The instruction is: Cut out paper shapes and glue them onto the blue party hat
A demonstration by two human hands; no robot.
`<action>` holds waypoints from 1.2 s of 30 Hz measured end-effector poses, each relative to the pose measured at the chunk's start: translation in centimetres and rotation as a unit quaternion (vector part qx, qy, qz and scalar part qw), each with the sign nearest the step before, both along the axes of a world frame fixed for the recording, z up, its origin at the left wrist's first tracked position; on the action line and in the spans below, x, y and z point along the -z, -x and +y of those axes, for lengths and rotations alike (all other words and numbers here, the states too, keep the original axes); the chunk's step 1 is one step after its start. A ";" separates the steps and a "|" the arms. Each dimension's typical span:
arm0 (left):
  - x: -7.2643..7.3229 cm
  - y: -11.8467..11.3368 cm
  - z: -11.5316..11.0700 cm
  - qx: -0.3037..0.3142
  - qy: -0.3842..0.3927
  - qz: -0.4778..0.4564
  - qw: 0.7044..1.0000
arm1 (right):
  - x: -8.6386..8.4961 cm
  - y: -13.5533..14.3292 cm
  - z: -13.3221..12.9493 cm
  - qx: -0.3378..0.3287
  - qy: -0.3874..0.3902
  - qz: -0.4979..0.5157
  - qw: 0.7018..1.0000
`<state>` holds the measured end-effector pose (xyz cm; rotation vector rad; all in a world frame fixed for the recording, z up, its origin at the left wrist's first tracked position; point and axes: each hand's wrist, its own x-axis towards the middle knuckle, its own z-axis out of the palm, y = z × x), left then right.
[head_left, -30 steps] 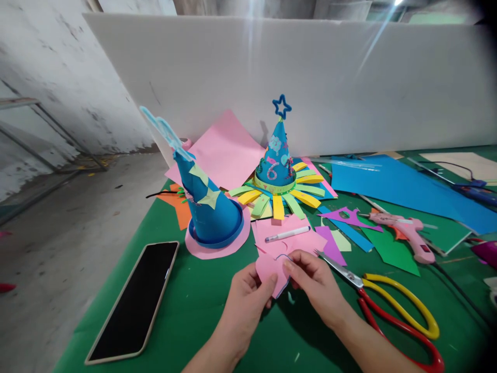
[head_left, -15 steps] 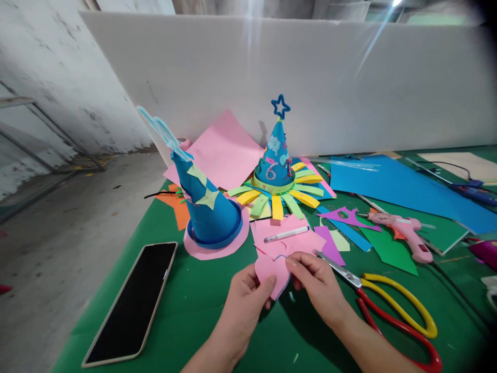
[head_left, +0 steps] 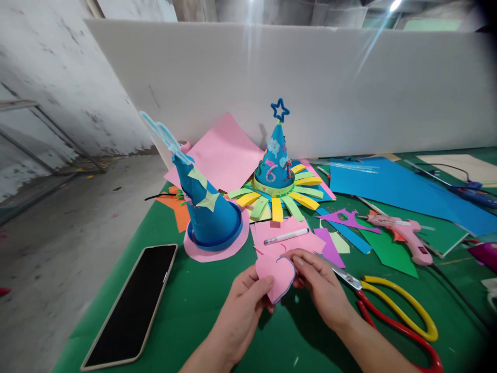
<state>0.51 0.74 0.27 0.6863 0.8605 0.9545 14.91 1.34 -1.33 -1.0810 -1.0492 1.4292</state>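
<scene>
A pink paper heart with a dark blue line along its right edge is held up above the green table. My left hand pinches its lower left side, the thumb lying across the front. At the right edge of the heart, my right hand has its fingers curled against the paper; some fingertips are hidden behind it. Just beyond the heart lie pink paper pieces with a white marker on top. Scissors with yellow and red handles rest right of my right hand.
A blue cone hat stands on the left, a second hat with a star at the back. A phone lies front left. Rightward are a pink glue gun, coloured paper scraps and a blue sheet. A white board closes off the back.
My right thumb has come off the heart's front, and the right fingers have shifted to its edge. More of the right lobe and its blue line now shows. The view has tilted slightly.
</scene>
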 end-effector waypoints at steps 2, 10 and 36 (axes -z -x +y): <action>0.0 0.0 0.0 0.034 0.012 -0.044 0.998 | -0.1 0.0 -0.1 -0.046 0.017 0.052 0.997; 0.8 -0.3 -0.5 0.140 0.048 -0.136 0.979 | -0.7 0.5 -0.6 -0.201 0.045 0.161 0.965; 0.5 -0.5 -0.4 0.069 -0.051 0.127 0.988 | -1.4 0.3 0.2 -0.083 -0.007 -0.039 0.996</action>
